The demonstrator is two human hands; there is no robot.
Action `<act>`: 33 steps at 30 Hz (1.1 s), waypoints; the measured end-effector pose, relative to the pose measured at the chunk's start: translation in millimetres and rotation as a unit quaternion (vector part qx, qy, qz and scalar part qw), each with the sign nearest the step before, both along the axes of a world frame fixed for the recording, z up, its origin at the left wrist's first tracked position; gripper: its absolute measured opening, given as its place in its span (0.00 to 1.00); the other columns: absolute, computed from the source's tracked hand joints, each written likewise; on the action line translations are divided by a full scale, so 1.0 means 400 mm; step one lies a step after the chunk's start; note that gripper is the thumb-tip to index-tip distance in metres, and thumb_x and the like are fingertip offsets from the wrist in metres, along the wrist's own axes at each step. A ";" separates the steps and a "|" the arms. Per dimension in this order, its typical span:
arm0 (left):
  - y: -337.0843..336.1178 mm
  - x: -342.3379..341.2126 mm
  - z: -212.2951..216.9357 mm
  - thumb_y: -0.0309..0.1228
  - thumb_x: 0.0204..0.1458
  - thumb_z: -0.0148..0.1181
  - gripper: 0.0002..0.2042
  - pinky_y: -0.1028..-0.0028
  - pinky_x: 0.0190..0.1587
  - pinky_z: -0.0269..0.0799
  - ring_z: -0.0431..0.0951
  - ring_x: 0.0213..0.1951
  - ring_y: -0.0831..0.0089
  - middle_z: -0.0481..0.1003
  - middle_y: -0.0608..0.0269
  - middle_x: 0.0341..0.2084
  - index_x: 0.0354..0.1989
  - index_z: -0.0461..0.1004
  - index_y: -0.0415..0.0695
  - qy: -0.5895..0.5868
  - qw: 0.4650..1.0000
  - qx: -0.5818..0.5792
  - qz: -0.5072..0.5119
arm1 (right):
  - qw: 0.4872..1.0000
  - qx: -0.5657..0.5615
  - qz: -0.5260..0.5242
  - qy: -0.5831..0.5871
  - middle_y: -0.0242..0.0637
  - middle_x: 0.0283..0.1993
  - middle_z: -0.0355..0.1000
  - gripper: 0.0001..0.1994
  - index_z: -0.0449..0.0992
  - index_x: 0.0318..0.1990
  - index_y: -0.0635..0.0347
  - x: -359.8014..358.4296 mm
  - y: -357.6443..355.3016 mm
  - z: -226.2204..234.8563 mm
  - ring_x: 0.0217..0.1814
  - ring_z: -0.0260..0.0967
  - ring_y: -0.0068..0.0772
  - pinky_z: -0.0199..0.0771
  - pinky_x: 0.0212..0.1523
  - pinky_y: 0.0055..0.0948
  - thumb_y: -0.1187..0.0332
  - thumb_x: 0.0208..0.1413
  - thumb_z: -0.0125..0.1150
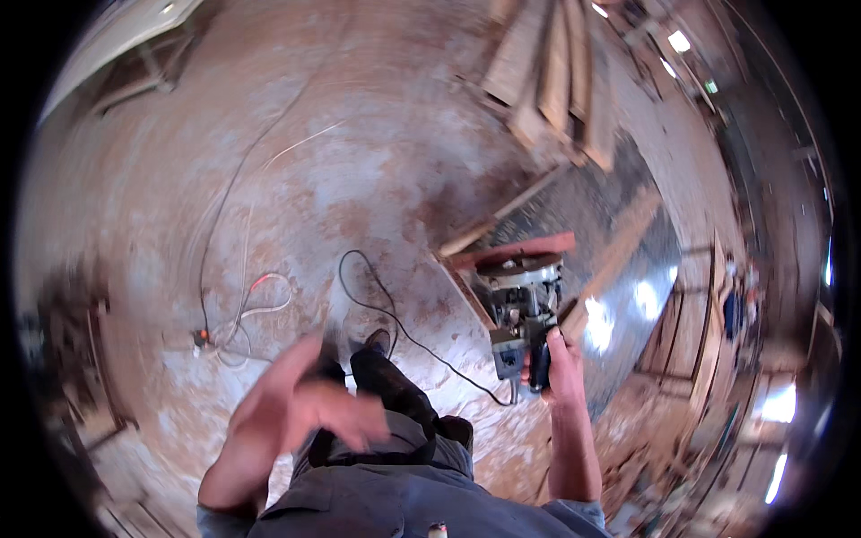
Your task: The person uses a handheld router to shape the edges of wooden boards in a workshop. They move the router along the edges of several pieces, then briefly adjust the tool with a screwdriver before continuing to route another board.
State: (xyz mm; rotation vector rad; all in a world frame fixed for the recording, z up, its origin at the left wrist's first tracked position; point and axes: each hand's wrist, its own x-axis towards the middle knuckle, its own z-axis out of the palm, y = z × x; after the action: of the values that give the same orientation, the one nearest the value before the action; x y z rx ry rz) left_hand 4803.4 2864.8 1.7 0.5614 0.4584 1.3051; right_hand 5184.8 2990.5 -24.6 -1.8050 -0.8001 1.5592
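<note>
The right hand (563, 363) grasps the tool (527, 309) at the left edge of the table (635, 249), the left hand (336, 417) loose and apparently empty, while the cord (441, 360) near a shoe (379, 340) could, if stepped on, jerk it.

A blotchy floor (377, 170) beside a dark, shiny worktop (647, 262).
Down by my feet, a black cord (395, 314) loops across the brown-and-pale floor, well apart from a loosely coiled pale cord (260, 311); a reddish wooden strip (547, 243) and a long tan strip (619, 247) lie on the worktop.

Metal tool (518, 316), apparently rough wooden planks (553, 85)
</note>
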 end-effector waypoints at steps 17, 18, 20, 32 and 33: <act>-0.862 -0.420 -0.704 0.50 0.65 0.40 0.20 0.59 0.51 0.71 0.72 0.50 0.67 0.73 0.64 0.48 0.52 0.69 0.49 -0.231 0.870 -0.320 0.296 | 0.846 -0.046 0.518 0.120 0.48 0.22 0.72 0.30 0.69 0.44 0.65 -1.181 -0.864 0.132 0.18 0.72 0.38 0.76 0.19 0.35 0.41 0.54 0.61; -0.918 -0.475 -0.655 0.46 0.64 0.44 0.17 0.64 0.50 0.72 0.74 0.47 0.69 0.76 0.67 0.45 0.50 0.72 0.49 -0.263 0.853 -0.304 0.332 | 0.814 -0.054 0.558 0.150 0.48 0.22 0.72 0.30 0.69 0.44 0.65 -1.232 -0.912 0.144 0.19 0.72 0.38 0.77 0.20 0.35 0.42 0.54 0.60; -1.049 -0.646 -0.348 0.42 0.62 0.48 0.15 0.68 0.50 0.72 0.76 0.47 0.71 0.77 0.68 0.47 0.51 0.74 0.49 -0.322 0.805 -0.309 0.390 | 0.788 -0.073 0.595 0.140 0.49 0.22 0.72 0.29 0.69 0.44 0.65 -1.351 -1.016 0.208 0.20 0.73 0.38 0.78 0.21 0.36 0.43 0.55 0.59; -1.770 -0.981 -0.421 0.48 0.59 0.52 0.20 0.67 0.30 0.80 0.81 0.30 0.69 0.80 0.58 0.37 0.44 0.75 0.42 -0.190 0.666 -0.213 0.689 | 0.503 -0.334 0.758 0.247 0.51 0.24 0.71 0.33 0.68 0.47 0.57 -2.020 -1.377 0.208 0.21 0.72 0.47 0.74 0.21 0.45 0.32 0.58 0.45; -1.796 -1.022 -0.400 0.49 0.59 0.51 0.21 0.67 0.25 0.78 0.81 0.26 0.69 0.79 0.58 0.33 0.42 0.74 0.42 -0.181 0.645 -0.230 0.706 | 0.511 -0.344 0.755 0.226 0.50 0.24 0.71 0.32 0.67 0.47 0.56 -2.091 -1.398 0.206 0.20 0.71 0.46 0.74 0.21 0.45 0.33 0.60 0.41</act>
State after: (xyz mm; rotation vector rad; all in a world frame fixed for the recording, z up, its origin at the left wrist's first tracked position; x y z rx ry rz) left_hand 4394.6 2146.6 -158.5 -0.7438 0.9135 2.5838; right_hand 4348.3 2431.4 57.8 -0.4255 -1.8219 3.6313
